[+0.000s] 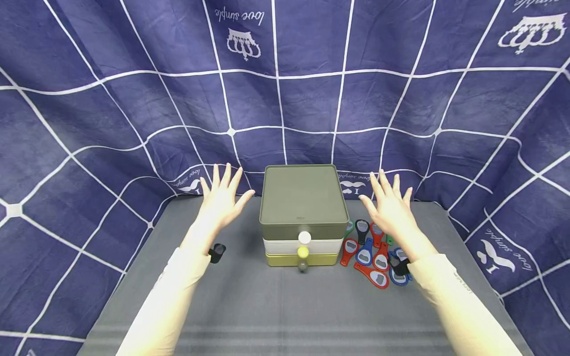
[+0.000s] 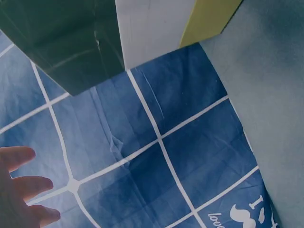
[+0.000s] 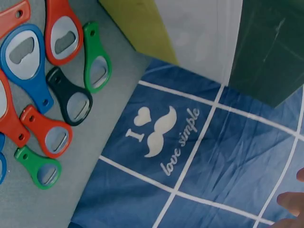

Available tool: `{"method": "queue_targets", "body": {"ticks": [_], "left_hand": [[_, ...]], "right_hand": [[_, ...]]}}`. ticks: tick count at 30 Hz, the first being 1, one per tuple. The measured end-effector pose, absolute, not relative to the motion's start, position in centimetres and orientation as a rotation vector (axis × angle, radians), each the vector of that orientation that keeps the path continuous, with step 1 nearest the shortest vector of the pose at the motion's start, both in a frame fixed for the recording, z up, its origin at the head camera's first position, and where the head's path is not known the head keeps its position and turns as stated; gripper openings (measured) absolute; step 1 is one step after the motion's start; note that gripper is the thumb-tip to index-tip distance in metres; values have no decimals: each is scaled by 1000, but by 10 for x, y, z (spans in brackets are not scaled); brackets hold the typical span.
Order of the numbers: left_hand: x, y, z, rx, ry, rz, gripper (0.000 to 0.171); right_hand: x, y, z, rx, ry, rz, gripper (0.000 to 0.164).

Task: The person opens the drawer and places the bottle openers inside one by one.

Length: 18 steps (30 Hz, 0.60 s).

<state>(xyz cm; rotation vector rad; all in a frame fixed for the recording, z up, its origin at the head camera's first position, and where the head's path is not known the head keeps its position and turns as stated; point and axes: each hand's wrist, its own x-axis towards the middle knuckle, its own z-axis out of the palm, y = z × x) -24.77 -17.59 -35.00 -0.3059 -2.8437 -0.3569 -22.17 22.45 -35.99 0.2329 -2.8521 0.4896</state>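
"How are you holding yourself?"

"I have my left hand (image 1: 221, 200) and my right hand (image 1: 392, 203) raised, one each side, fingers straight and spread apart, both clear of the box (image 1: 305, 195)."

"Where is that?"

"Between them, on the grey table (image 1: 240, 306). One box, three tiers: one dark green on top, one white, one yellow at the bottom. Three knobs on the front: one white (image 1: 305, 237), one yellow (image 1: 303, 252), one dark (image 1: 303, 266)."

"And those bottle openers (image 1: 364, 253)?"

"They lie on the table to the box's right, near my right hand. I count four red, two green, one black and at least two blue; whether there's a third blue I can't tell, as my wrist hides part of that spot."

"Behind it all?"

"One blue cloth (image 1: 311, 104) with white lines. I see two crowns printed high on it."
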Motion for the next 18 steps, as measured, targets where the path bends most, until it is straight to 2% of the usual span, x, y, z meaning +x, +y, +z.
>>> {"method": "queue_targets", "body": {"ticks": [18], "left_hand": [[-226,-166,-356,-443,-2870,-570,71]], "right_hand": [[-180,200,-365,410,-2769,554,64]]}}
